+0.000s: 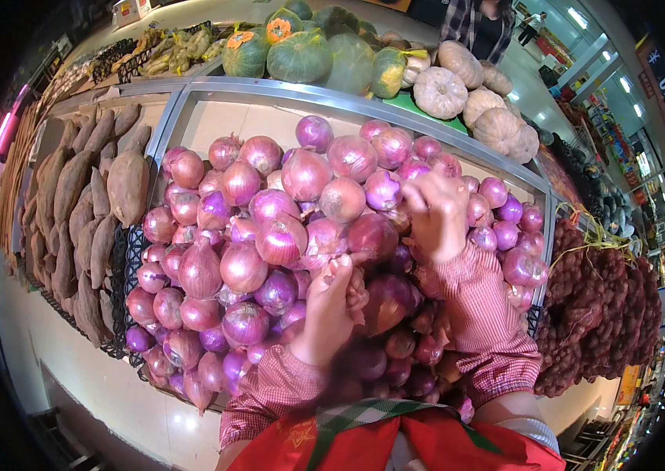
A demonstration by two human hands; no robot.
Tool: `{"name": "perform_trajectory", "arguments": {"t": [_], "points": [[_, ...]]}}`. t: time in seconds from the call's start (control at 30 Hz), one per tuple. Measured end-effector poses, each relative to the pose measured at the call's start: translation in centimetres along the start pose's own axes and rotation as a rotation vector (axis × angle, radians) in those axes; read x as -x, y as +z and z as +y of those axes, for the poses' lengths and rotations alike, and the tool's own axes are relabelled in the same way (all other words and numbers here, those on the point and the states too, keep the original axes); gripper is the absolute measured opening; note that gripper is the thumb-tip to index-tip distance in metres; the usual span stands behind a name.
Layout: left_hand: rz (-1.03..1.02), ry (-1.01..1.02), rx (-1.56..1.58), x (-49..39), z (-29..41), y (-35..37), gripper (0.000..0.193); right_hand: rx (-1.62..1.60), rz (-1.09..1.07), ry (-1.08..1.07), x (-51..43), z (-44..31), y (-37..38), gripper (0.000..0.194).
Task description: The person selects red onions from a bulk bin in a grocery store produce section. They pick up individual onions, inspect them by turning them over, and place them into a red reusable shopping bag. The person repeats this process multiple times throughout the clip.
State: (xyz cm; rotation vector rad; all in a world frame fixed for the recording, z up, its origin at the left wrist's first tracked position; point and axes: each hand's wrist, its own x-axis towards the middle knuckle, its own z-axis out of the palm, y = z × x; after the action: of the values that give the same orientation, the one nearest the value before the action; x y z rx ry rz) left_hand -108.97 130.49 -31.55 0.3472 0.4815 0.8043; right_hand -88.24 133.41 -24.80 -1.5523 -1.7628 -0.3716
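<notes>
Red onions (pixel 281 238) lie heaped in a metal-framed display bin in front of me. Low over the middle of the heap is my left hand (pixel 329 312), its thumb up and its fingers closed on a bunch of loose papery onion skins (pixel 357 294). To the right and farther up, my right hand (pixel 441 215) is bent over the onions beside a peeled-looking purple onion (pixel 383 190). Its fingers are curled and blurred, so whether they hold anything cannot be made out. Both forearms are in red checked sleeves. Shadow darkens the onions between my arms.
Sweet potatoes (pixel 76 194) fill the bin at left, behind a black plastic crate edge (pixel 134 259). Green pumpkins (pixel 300 56) and pale pumpkins (pixel 441 93) line the far side past the metal rail (pixel 285 88). Red mesh sacks (pixel 597 306) stand at right. A person (pixel 476 29) is beyond the pumpkins.
</notes>
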Motion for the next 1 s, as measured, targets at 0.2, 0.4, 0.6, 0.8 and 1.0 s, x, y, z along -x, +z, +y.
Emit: {"name": "perform_trajectory", "arguments": {"t": [0.2,0.4,0.6,0.8,1.0], "points": [[0.032,0.002,-0.004,0.3,-0.2,0.4,0.032,-0.236,-0.316,-0.050,4.6,-7.4,-0.2,0.012],[0.013,0.005,0.149,-0.2,-0.3,-0.6,0.032,-0.371,-0.289,-0.119,2.5,-3.4,1.1,0.020],[0.014,0.001,0.156,-0.5,-0.5,-0.6,0.033,0.085,-0.144,0.172,-0.2,4.6,4.0,0.028],[0.029,0.003,0.129,-0.5,-0.3,-0.8,0.034,0.185,0.036,0.221,-0.6,4.8,2.5,0.008],[0.014,-0.003,0.143,-0.1,0.2,0.3,0.031,0.006,0.011,-0.032,1.6,-3.4,-0.3,0.011]]}}
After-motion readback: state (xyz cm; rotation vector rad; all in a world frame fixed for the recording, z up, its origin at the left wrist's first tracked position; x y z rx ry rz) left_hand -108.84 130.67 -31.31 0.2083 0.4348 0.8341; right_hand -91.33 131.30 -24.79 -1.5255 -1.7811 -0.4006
